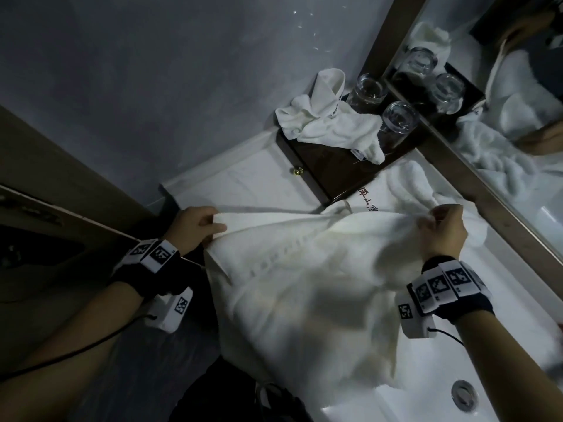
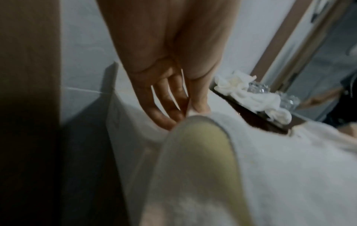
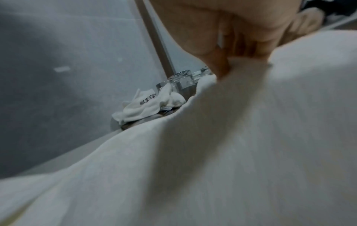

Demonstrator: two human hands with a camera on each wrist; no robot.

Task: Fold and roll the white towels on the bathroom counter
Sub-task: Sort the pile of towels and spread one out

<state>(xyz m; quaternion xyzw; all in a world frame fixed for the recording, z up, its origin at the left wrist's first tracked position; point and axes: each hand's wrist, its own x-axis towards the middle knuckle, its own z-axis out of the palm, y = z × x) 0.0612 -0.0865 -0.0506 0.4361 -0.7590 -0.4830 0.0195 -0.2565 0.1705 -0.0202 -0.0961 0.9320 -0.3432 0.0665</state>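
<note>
Left hand [image 1: 195, 225] pinches one top corner of the large white towel [image 1: 304, 284], thumb over its edge. The towel hangs spread between both hands, over the white bench [image 1: 243, 181] and draping down past its front. Behind its middle, a crumpled small towel [image 1: 332, 120] lies on a dark tray [image 1: 332, 162] beside two glasses [image 1: 397, 118]. Right hand [image 1: 441, 229] grips the other top corner, fingers curled round bunched cloth.

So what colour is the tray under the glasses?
Dark brown tray, clearest in the head view.
</note>
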